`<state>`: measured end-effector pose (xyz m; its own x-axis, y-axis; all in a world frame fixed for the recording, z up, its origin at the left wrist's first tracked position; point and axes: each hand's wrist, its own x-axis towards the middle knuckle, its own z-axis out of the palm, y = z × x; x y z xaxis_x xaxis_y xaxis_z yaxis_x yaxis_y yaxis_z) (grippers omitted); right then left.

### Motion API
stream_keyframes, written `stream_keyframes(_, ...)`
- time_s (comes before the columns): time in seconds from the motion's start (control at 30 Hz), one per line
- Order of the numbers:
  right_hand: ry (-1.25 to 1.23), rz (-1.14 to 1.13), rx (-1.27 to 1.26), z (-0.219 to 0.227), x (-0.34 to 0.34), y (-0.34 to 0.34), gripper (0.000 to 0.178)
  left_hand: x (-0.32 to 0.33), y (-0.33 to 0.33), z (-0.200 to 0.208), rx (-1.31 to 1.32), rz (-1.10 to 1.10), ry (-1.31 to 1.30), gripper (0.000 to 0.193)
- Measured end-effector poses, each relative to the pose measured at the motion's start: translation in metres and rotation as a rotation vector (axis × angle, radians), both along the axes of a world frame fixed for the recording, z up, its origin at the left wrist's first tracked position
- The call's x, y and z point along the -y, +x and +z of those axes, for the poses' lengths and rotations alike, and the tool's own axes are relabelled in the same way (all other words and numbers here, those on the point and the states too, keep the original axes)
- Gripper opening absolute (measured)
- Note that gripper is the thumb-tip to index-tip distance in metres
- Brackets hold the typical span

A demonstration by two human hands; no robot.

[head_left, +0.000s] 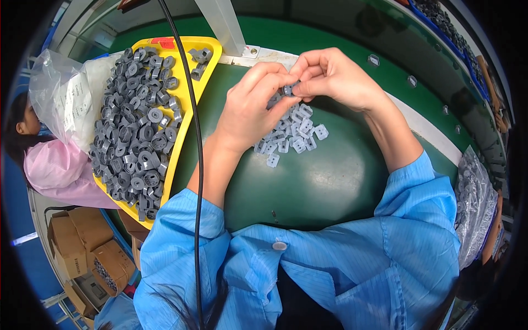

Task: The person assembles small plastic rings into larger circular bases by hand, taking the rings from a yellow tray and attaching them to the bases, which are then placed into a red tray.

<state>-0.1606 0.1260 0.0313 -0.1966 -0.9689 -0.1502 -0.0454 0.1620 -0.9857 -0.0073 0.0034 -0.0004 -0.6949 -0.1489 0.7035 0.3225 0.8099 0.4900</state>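
Observation:
My left hand (256,104) and my right hand (338,80) meet above the green work surface (330,187). Between their fingertips they pinch a small dark grey plastic part (290,89), mostly covered by the fingers. Both hands are closed on it. Just below them lies a loose pile of light grey, squarish plastic pieces (300,129), partly hidden behind my left hand. To the left, a yellow tray (213,52) is heaped with dark grey ring-shaped plastic parts (132,132).
A black cable (199,181) hangs in front of the tray. Beyond a pale rail (429,132), small parts (412,81) sit spaced along a green belt. A person in a pink sleeve (60,170) is at far left, near clear bags (69,93) and cardboard boxes (71,247). Plastic wrapping (476,203) lies right.

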Motion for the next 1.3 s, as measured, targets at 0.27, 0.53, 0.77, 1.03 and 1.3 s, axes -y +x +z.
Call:
stream_keyframes(0.27, -0.122, -0.185, 0.594, -0.009, -0.004, -0.019, 0.03, -0.004, -0.003, 0.001, -0.141, 0.114, 0.09, 0.035)
stream_keyframes(0.53, -0.225, -0.017, 0.436, -0.021, 0.014, 0.005, 0.017, 0.001, -0.004, 0.002, -0.124, 0.119, 0.064, 0.034)
stream_keyframes(0.77, -0.165, -0.394, 0.397, -0.037, 0.002, -0.048, 0.013, 0.019, -0.003, 0.003, 0.185, 0.159, 1.064, 0.032)
stream_keyframes(1.03, -0.174, -0.269, 0.287, -0.018, 0.011, 0.0, 0.024, 0.006, 0.002, 0.006, 0.237, 0.082, 0.564, 0.054)
stream_keyframes(1.3, -0.153, -0.031, 0.434, -0.015, 0.008, 0.01, 0.022, 0.0, 0.003, 0.01, 0.029, 0.036, 0.139, 0.04)
